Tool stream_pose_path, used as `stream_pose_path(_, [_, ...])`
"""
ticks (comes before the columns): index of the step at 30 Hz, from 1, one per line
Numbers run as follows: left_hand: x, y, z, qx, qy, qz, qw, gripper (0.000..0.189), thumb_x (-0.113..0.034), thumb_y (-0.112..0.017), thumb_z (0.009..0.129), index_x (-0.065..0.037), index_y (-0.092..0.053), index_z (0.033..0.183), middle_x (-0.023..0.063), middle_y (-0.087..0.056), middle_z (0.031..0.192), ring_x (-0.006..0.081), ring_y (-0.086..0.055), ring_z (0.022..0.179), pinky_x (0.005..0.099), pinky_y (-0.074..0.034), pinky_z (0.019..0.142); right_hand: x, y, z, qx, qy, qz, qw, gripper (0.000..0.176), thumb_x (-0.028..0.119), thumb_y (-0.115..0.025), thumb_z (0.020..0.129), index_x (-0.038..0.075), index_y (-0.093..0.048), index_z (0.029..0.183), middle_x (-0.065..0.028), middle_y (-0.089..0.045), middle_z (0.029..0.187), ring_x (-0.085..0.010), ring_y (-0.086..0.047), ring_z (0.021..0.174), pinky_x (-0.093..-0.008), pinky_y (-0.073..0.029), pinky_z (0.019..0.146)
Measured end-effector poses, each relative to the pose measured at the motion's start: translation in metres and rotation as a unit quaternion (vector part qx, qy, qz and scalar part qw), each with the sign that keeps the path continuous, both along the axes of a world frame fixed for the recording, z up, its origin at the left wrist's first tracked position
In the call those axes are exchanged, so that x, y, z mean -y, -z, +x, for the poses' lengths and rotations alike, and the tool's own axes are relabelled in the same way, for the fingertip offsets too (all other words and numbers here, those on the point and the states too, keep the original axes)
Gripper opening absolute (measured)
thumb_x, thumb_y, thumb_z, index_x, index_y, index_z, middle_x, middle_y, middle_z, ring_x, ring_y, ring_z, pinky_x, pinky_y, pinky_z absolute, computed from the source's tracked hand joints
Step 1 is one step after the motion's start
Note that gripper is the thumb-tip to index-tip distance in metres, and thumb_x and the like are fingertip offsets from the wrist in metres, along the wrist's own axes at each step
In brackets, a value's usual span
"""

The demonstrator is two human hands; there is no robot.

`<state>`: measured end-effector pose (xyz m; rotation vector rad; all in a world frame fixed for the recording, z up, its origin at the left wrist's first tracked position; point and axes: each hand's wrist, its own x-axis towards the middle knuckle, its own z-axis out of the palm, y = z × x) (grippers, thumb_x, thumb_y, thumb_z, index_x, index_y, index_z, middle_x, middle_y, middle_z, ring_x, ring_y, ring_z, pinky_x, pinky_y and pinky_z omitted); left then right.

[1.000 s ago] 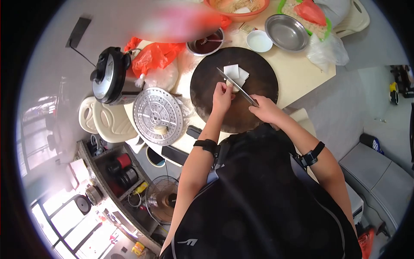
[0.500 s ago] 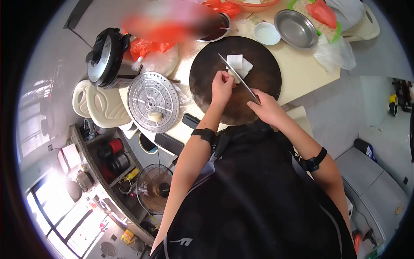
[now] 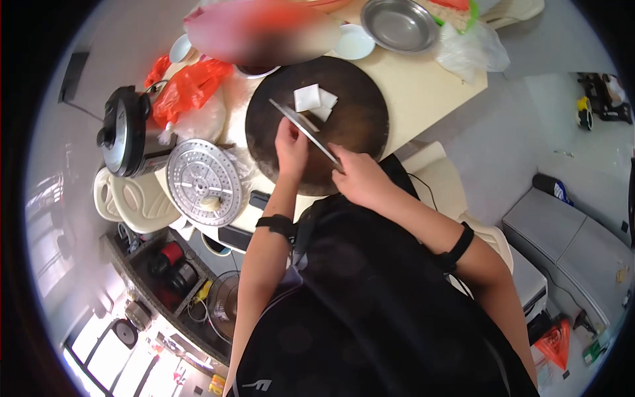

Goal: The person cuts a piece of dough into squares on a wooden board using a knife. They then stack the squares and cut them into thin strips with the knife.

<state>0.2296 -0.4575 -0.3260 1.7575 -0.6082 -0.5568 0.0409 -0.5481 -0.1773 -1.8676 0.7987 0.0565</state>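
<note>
My right hand [image 3: 357, 173] is wrapped round the handle end of a knife [image 3: 307, 135], whose blade slants up and left over the round dark chopping board [image 3: 360, 99]. Close against the blade's left side, my left hand [image 3: 291, 147] has its fingers closed; whatever they hold is too hidden to name. White square sheets [image 3: 307, 98] lie in a small overlapping stack on the board, just beyond the blade. To the left, a perforated metal steamer plate [image 3: 198, 175] carries one small pale roll [image 3: 210, 203].
Behind the board are a white bowl [image 3: 354, 42], a steel basin [image 3: 399, 25] and a blurred red and white shape [image 3: 261, 33]. An electric cooker [image 3: 126, 132] and a red plastic bag [image 3: 188, 92] stand left. A plastic bag [image 3: 471, 49] lies at the right table edge.
The view has shifted, so the board and table appear further left. My left hand's fingers now sit closer to the knife blade; my right hand still holds the knife.
</note>
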Motion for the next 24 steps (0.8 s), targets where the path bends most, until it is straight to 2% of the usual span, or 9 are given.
stream_pose_path(2, [0.0, 0.003, 0.001, 0.003, 0.005, -0.013, 1.0, 0.013, -0.005, -0.066, 0.102, -0.003, -0.067, 0.115, 0.0008, -0.065, 0.086, 0.0103, -0.06, 0.078, 0.0277, -0.051, 0.072, 0.0, 0.003, -0.002, 0.014, 0.004, -0.005, 1.0, 0.056, 0.011, -0.064, 0.092, -0.003, -0.056, 0.146, -0.0306, -0.073, 0.106, -0.0484, -0.072, 0.101, -0.0547, -0.057, 0.091])
stream_pose_path(6, [0.001, -0.002, 0.002, -0.011, 0.013, -0.023, 1.0, 0.016, -0.004, -0.066, 0.101, -0.002, -0.066, 0.117, 0.0014, -0.067, 0.09, 0.0094, -0.061, 0.08, 0.0271, -0.051, 0.072, 0.004, -0.008, -0.003, -0.018, 0.001, 0.029, 0.999, 0.057, 0.01, -0.063, 0.091, -0.005, -0.055, 0.145, -0.0301, -0.074, 0.105, -0.0474, -0.072, 0.1, -0.0542, -0.057, 0.09])
stream_pose_path(8, [0.0, -0.005, 0.001, -0.009, 0.011, -0.019, 1.0, 0.015, -0.006, -0.066, 0.102, -0.002, -0.066, 0.117, 0.0013, -0.067, 0.09, 0.0092, -0.061, 0.08, 0.0271, -0.05, 0.073, 0.008, -0.013, -0.004, -0.031, -0.001, 0.051, 0.998, 0.054, 0.009, -0.064, 0.09, -0.004, -0.057, 0.142, -0.0292, -0.075, 0.106, -0.0482, -0.072, 0.101, -0.0566, -0.058, 0.092])
stream_pose_path(11, [0.001, -0.009, -0.001, -0.012, 0.012, -0.016, 1.0, 0.016, -0.008, -0.066, 0.103, -0.002, -0.066, 0.117, 0.001, -0.067, 0.091, 0.0089, -0.061, 0.08, 0.0271, -0.05, 0.073, 0.007, -0.008, -0.007, -0.011, -0.005, 0.034, 0.999, 0.053, 0.009, -0.064, 0.09, -0.004, -0.057, 0.141, -0.029, -0.075, 0.106, -0.0482, -0.073, 0.101, -0.0565, -0.058, 0.091])
stream_pose_path(15, [0.002, -0.012, 0.0, -0.01, 0.02, -0.009, 1.0, 0.016, -0.007, -0.065, 0.103, -0.002, -0.065, 0.118, 0.0003, -0.068, 0.093, 0.0088, -0.06, 0.081, 0.0272, -0.05, 0.073, 0.009, -0.01, -0.009, -0.024, -0.009, 0.041, 0.999, 0.051, 0.007, -0.061, 0.091, -0.005, -0.057, 0.141, -0.0289, -0.074, 0.101, -0.046, -0.073, 0.1, -0.0529, -0.058, 0.09])
stream_pose_path(20, [0.003, -0.024, -0.005, -0.051, 0.042, -0.017, 0.998, 0.022, -0.005, -0.062, 0.106, 0.001, -0.061, 0.127, 0.0058, -0.071, 0.112, 0.0124, -0.067, 0.1, 0.0289, -0.054, 0.089, 0.012, -0.018, -0.014, -0.043, -0.009, 0.053, 0.998, 0.052, 0.005, -0.06, 0.091, -0.005, -0.057, 0.141, -0.0288, -0.074, 0.102, -0.046, -0.073, 0.1, -0.0525, -0.058, 0.09])
stream_pose_path(24, [0.006, -0.021, -0.003, -0.042, 0.037, -0.023, 0.998, 0.022, -0.004, -0.062, 0.105, 0.001, -0.062, 0.127, 0.0058, -0.071, 0.111, 0.0129, -0.067, 0.098, 0.0291, -0.054, 0.088, 0.018, -0.021, -0.014, -0.057, -0.019, 0.065, 0.996, 0.055, 0.005, -0.06, 0.09, -0.007, -0.056, 0.144, -0.0299, -0.074, 0.104, -0.0455, -0.073, 0.101, -0.0521, -0.059, 0.09])
